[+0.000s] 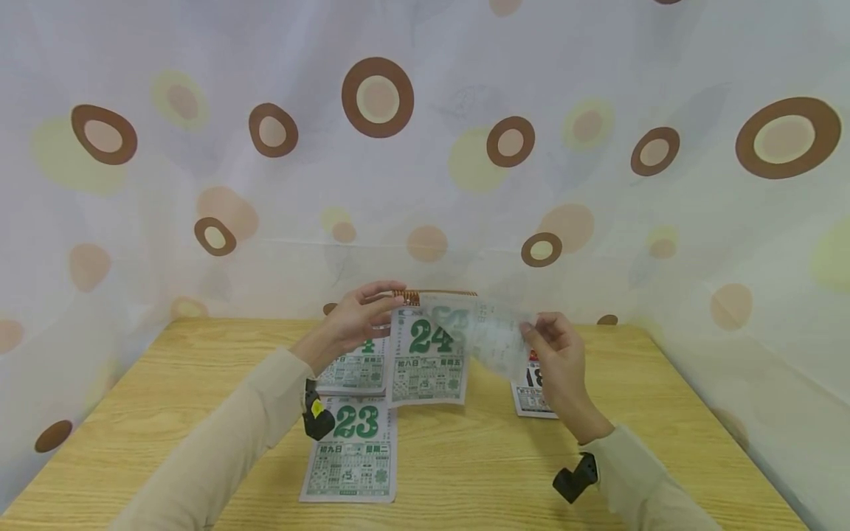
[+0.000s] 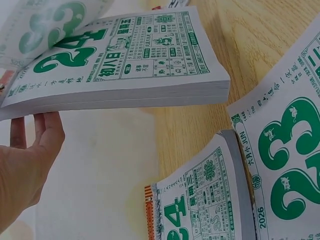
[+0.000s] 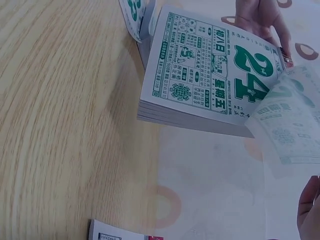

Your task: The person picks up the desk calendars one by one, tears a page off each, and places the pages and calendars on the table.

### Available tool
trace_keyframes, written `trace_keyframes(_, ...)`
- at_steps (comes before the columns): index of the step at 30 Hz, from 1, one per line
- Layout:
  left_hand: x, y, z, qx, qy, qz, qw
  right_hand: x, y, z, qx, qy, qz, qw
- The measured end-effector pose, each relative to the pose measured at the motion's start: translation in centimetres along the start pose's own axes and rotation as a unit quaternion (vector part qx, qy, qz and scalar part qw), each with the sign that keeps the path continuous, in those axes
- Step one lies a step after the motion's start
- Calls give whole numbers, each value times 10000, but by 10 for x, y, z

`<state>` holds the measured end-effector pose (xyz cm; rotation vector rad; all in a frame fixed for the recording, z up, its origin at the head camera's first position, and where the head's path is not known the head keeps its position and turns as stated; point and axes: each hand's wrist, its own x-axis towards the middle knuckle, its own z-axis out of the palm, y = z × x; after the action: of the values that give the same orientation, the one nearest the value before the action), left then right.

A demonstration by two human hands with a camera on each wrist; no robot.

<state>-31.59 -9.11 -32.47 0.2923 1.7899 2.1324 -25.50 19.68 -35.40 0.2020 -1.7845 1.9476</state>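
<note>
My left hand [image 1: 358, 318] grips a thick tear-off calendar [image 1: 428, 372] at its top left corner, holding it raised and tilted above the table. Its front page shows a green 24. With thumb and fingers, my right hand [image 1: 558, 361] pinches the corner of a thin, see-through page [image 1: 498, 339]. That page is swung out to the right from the calendar's top, its printing seen from behind. The left wrist view shows the left fingers [image 2: 47, 127] under the calendar's bound end, and the lifted page [image 2: 55, 25] bearing a green 33-like number.
Left of the held calendar lies another tear-off calendar [image 1: 355, 372], partly covered. In front of it, a page with a green 23 [image 1: 358, 450] rests on the wooden table [image 1: 478, 472]. A smaller calendar marked 18 [image 1: 533, 398] lies behind my right hand. A patterned curtain [image 1: 425, 184] encloses the table.
</note>
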Motion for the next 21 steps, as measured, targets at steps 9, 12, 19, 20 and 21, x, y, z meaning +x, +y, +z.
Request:
trace_keyframes(9,0,-1,0,51,-122,21,9999,1,-3,0,-137,-7,163,9998)
trace_keyframes(12,1,-1,1,56,-142,40,9999,1,-4,-1,-104,-17,141,9998)
trace_keyframes(19,0,0,3,79,-106,68,9999,1,-6,-2,-207,-81,171,9996)
trace_keyframes(20,0,0,3,67,-102,69,9999,1,-7,-2,-218,-80,190,9995)
trace_keyframes(21,0,0,3,58,-100,67,9999,1,-7,-2,-211,-79,210,9995)
